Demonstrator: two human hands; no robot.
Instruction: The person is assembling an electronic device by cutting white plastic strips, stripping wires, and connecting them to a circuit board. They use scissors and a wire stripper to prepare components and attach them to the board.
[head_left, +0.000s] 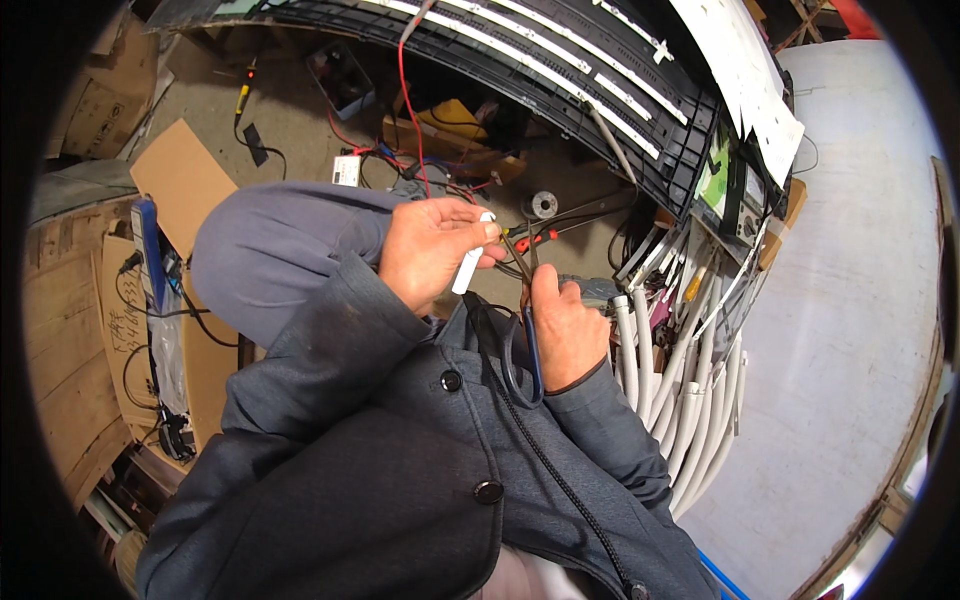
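Between the thumb and fingers of my left hand (425, 250) is a narrow white strip (467, 270), its lower end pointing down toward my jacket. My right hand (570, 328) grips a pair of scissors (530, 355) with dark blue loop handles. The scissor blades are spread apart and point up, close beside the fingers of my left hand. Whether a blade touches the strip I cannot tell. Parts of both hands' fingers are hidden behind the things they hold.
A large black panel frame (560, 110) with long white light strips spans the far side. A red wire (403, 100) hangs from it. A metal spool (541, 205) and red-handled tool (535, 241) lie beyond my hands. White tubes (690, 400) stand bundled at right; cardboard (180, 185) leans left.
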